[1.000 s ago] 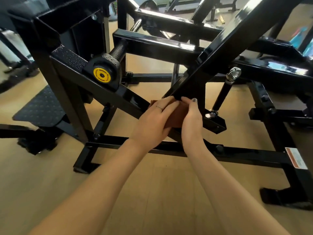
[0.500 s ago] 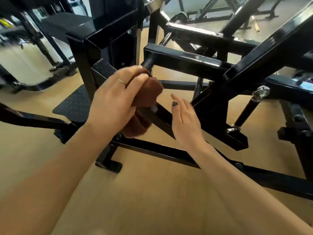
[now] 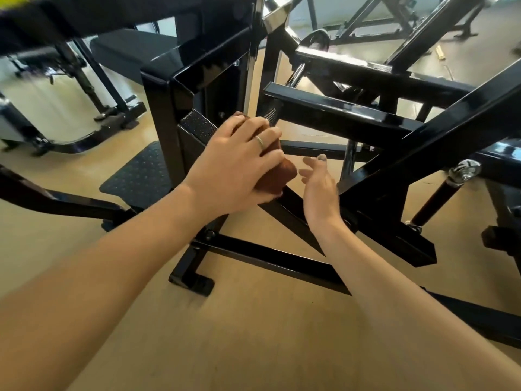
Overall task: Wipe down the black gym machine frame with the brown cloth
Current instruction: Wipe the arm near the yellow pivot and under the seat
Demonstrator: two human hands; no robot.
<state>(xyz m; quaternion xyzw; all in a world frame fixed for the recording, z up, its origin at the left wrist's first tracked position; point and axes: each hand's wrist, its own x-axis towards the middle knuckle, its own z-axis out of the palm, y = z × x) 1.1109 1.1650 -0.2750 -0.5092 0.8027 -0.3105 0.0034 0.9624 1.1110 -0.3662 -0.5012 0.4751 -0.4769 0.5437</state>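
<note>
From the head camera, the wipe-down looks to be mid-course: the left hand presses the brown cloth onto the sloping bar of the black gym machine frame, near the middle of the picture, just below a threaded rod. Its fingers are curled over the wad and grip it, a ring showing on one. The right hand hangs just right of the cloth, apart from it, fingers loosely spread and holding nothing. How much of the frame is already clean I cannot tell, since no dust or streaks show; judging by its extent, the far cross-beams, the long floor bar and the right-hand struts are probably left to do. The frame is square steel tube with glossy black paint that throws back window light. The cloth looks soft, thick and bunched. A studded black footplate lies at left on the smooth tan floor, and a chromed knob sits at right.
</note>
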